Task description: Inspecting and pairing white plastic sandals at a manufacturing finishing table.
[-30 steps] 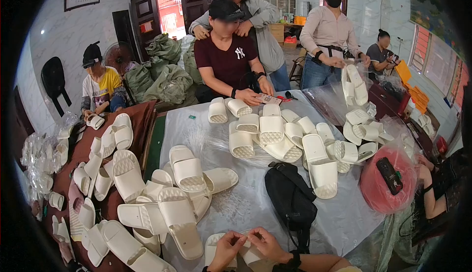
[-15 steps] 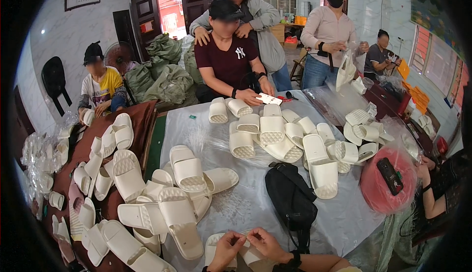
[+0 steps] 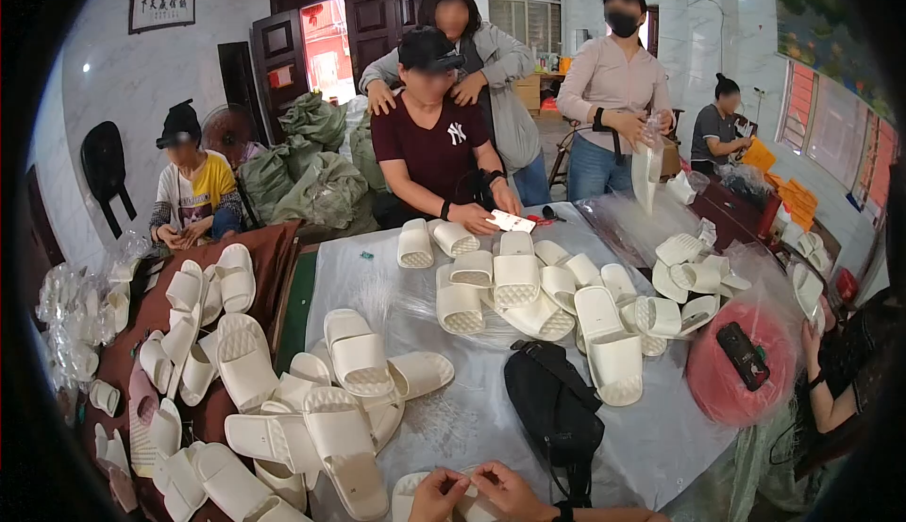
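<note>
At the near edge of the table, my left hand [image 3: 440, 497] and my right hand [image 3: 508, 490] meet, thumbs and forefingers pinched close together. Whatever sits between the fingertips is too small to make out. Beneath and beside them lies a pair of cream slippers, one of which [image 3: 404, 494] shows left of my left hand; the hands partly cover the pair. Left of my hands is a heap of cream slippers [image 3: 344, 437], overlapping at different angles. A black bag [image 3: 552, 404] with a strap rests just beyond my right hand.
More slippers [image 3: 517, 281] are heaped on the plastic-covered table [image 3: 453, 399]. A red plastic-wrapped bundle [image 3: 741, 362] carries a dark case [image 3: 743, 355]. Several people work around the tables; one across from me holds a white card-like piece [image 3: 510, 222]. Green sacks [image 3: 326, 177] stand behind.
The view has tilted up slightly, so the table and my hands sit lower. My fingers stay pinched. The masked person's bagged slipper has come down, and the person at left has drawn their hands together.
</note>
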Available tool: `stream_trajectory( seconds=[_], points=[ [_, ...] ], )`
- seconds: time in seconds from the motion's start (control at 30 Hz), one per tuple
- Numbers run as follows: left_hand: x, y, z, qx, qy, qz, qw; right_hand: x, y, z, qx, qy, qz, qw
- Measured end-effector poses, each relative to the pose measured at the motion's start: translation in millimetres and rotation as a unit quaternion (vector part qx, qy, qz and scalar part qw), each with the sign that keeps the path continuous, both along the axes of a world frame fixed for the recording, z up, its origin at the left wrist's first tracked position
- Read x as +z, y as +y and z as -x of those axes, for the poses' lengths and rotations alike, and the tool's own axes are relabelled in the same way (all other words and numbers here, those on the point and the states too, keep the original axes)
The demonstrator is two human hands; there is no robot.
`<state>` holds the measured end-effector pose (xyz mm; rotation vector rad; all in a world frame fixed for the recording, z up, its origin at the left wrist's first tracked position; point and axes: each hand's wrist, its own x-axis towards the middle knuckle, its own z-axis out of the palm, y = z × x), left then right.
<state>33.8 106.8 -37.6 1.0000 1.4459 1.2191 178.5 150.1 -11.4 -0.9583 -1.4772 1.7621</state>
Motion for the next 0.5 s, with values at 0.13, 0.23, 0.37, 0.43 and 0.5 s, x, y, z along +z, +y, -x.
stream_trajectory(
  seconds=[0.13, 0.23, 0.37, 0.43, 0.5],
  points=[
    [13.7, -1.8, -3.6, -0.003, -0.029, 0.015, 0.999, -9.2, -0.2, 0.9, -0.018, 0.050, -0.029, 0.998],
    [15.8, -1.1, -1.4, -0.010, -0.009, 0.018, 1.000, -6.4, 0.6, 1.9, -0.024, 0.033, -0.010, 0.999],
    [-0.6, -0.3, 0.4, -0.005, -0.018, -0.009, 1.000, -15.3, 0.4, 2.8, -0.001, 0.061, -0.022, 0.998],
    [-3.6, 0.1, 0.2, -0.003, -0.016, -0.014, 1.000, -18.6, 0.8, 4.5, -0.022, 0.060, -0.011, 0.998],
    [-5.7, 1.0, 0.4, -0.002, -0.014, -0.018, 1.000, -30.2, 4.5, 3.9, -0.007, 0.037, -0.008, 0.999]
  ],
)
